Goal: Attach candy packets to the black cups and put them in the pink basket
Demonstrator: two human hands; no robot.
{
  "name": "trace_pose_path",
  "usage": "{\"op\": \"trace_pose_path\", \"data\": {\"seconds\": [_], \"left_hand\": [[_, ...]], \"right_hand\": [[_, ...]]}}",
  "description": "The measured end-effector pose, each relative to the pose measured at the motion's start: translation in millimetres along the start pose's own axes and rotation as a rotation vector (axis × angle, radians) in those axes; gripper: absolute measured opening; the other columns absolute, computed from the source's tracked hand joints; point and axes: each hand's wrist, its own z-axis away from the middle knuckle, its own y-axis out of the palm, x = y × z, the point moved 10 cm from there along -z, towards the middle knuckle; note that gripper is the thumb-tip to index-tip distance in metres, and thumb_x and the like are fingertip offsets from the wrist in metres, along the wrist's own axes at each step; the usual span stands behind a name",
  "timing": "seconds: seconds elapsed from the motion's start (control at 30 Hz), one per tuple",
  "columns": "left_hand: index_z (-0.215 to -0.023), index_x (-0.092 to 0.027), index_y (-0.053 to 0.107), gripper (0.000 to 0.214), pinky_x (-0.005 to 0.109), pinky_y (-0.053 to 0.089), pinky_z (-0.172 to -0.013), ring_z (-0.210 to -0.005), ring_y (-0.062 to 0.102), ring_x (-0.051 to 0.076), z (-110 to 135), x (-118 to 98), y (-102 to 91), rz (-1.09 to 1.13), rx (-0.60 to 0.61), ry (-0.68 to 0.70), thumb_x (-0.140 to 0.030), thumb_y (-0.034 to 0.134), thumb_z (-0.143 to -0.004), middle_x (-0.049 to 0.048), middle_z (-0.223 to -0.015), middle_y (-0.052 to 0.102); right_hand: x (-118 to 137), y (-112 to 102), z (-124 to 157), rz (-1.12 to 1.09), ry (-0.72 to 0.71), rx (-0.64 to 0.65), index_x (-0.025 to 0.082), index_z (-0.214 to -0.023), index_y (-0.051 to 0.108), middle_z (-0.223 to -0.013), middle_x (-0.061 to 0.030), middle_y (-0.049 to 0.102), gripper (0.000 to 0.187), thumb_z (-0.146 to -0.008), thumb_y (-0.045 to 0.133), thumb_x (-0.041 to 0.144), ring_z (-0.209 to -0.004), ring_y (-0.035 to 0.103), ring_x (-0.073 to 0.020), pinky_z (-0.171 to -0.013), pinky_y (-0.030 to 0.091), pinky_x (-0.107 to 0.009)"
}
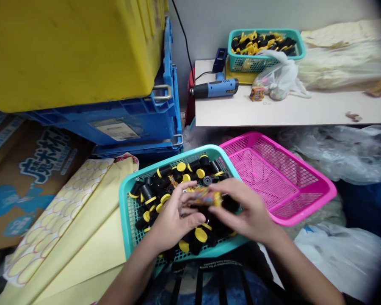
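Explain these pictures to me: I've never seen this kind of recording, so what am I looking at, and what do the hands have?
There is one picture, from a camera worn on a person's head, looking forward and down. No machine shows, only the person's bare left hand and right hand. They work over a turquoise plastic mesh basket filled with small black-and-yellow cylindrical parts. The right hand's fingers grip a small multicoloured item, too blurred to identify; the left hand is right beside it. A magenta plastic mesh basket sits alongside. Behind, a white shelf carries a blue-and-black power tool and another turquoise basket.
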Motion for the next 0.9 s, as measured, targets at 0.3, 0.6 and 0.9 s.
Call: {"op": "trace_pose_path", "data": {"seconds": [0.3, 0.6, 0.9], "left_hand": [[-0.093, -0.02, 0.07, 0.027, 0.044, 0.045, -0.087, -0.098, 0.058, 0.029, -39.1, -38.3, -45.6, -1.301, -0.131, 0.095, -0.039, 0.053, -0.088, 0.0078, -0.097, 0.071], [-0.083, -0.022, 0.072, 0.011, 0.035, 0.045, -0.074, -0.082, 0.059, 0.021, -14.6, -39.9, -51.0, -1.182, -0.225, 0.283, -0.025, 0.062, -0.085, 0.0023, -0.083, 0.07], [-0.079, -0.028, 0.073, 0.023, 0.029, 0.046, -0.077, -0.096, 0.054, 0.016, 49.6, -59.1, -54.6, -0.772, -0.471, 0.774, -0.006, 0.07, -0.074, 0.0014, -0.105, 0.054]], "right_hand": [[-52.7, -3.9, -5.7, 0.503, 0.326, 0.14, 0.018, -0.112, 0.064, -0.109, -0.008, 0.063, 0.03, -0.09, 0.057, 0.037, -0.103, 0.057, -0.0242, -0.091, 0.047, -0.041], [-51.7, 65.4, -15.1, 0.274, 0.495, 0.357, 0.022, -0.102, 0.068, -0.1, -0.0017, 0.067, 0.02, -0.093, 0.052, 0.032, -0.097, 0.061, -0.0219, -0.086, 0.046, -0.038], [-35.1, 91.1, -12.0, -0.556, 0.617, 0.321, 0.018, -0.092, 0.067, -0.097, -0.0037, 0.065, 0.047, -0.094, 0.04, 0.056, -0.087, 0.058, -0.0145, -0.076, 0.043, -0.027]]}}
